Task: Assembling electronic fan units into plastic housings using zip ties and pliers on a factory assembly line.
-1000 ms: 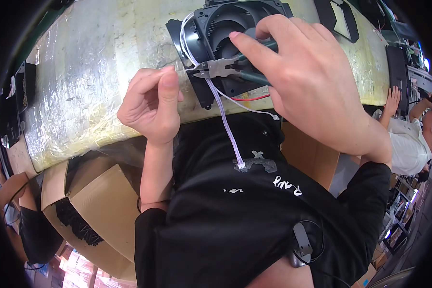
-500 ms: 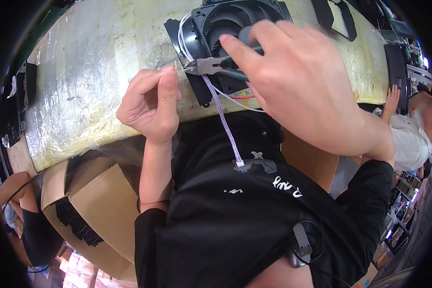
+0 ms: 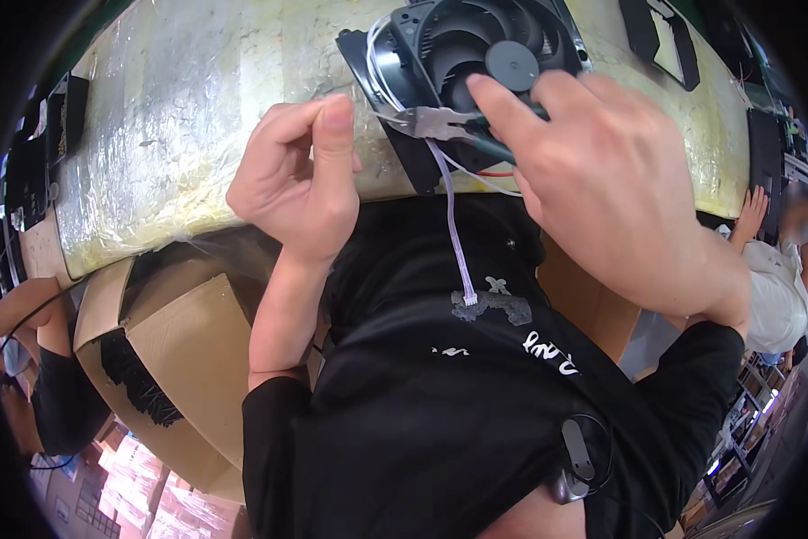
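Note:
My right hand (image 3: 601, 171) grips a pair of diagonal cutters (image 3: 440, 123) with a grey metal head and dark green handles. Their jaws point left, over the near left edge of a black fan unit (image 3: 476, 45). My left hand (image 3: 300, 171) is closed in a pinch just left of the jaw tips; what its fingers hold is too small to make out. White wires (image 3: 381, 63) run along the fan's left side. From there a pale purple ribbon cable (image 3: 456, 225) hangs toward me, ending in a small white connector (image 3: 470, 299) against my black shirt.
The fan lies on a worn, film-wrapped work surface (image 3: 179, 135). A black frame part (image 3: 664, 40) lies at the far right. An open cardboard box (image 3: 188, 359) stands below the surface on the left. Other people are at both sides, one with a hand (image 3: 752, 211) at the right edge.
In the picture, both hands, the cutters and the fan have shifted a little to the right. The gap between my left fingers and the cutters' head looks slightly wider.

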Demonstrator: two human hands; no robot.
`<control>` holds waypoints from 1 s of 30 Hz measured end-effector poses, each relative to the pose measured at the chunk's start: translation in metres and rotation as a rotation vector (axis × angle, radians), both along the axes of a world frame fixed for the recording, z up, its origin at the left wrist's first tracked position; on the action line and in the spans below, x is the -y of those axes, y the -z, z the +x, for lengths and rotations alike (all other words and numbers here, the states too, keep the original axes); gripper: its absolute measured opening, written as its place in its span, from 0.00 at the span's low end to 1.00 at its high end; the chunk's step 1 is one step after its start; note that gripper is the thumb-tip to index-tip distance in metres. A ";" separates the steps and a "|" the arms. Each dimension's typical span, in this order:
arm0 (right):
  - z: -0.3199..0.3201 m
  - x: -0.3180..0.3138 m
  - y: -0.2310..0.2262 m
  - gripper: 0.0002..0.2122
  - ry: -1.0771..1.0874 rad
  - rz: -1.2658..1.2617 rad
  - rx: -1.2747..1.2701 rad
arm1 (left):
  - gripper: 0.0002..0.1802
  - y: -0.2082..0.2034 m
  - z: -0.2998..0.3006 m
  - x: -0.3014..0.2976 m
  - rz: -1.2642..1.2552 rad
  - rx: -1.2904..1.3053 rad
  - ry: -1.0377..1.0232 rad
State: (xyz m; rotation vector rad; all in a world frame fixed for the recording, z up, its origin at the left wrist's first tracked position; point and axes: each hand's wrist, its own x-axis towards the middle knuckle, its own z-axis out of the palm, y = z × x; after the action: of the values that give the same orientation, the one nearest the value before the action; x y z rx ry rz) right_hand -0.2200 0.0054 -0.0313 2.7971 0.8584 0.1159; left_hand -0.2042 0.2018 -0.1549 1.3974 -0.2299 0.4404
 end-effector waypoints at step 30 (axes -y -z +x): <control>-0.002 -0.022 -0.039 0.20 -0.019 -0.231 -0.105 | 0.03 -0.013 -0.016 0.001 0.045 0.024 0.037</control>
State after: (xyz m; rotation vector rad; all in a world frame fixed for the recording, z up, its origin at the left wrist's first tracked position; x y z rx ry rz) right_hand -0.2215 0.0270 0.0073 2.5983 0.8624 -0.1214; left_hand -0.2202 0.2005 -0.1416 1.4301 -0.2863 0.4237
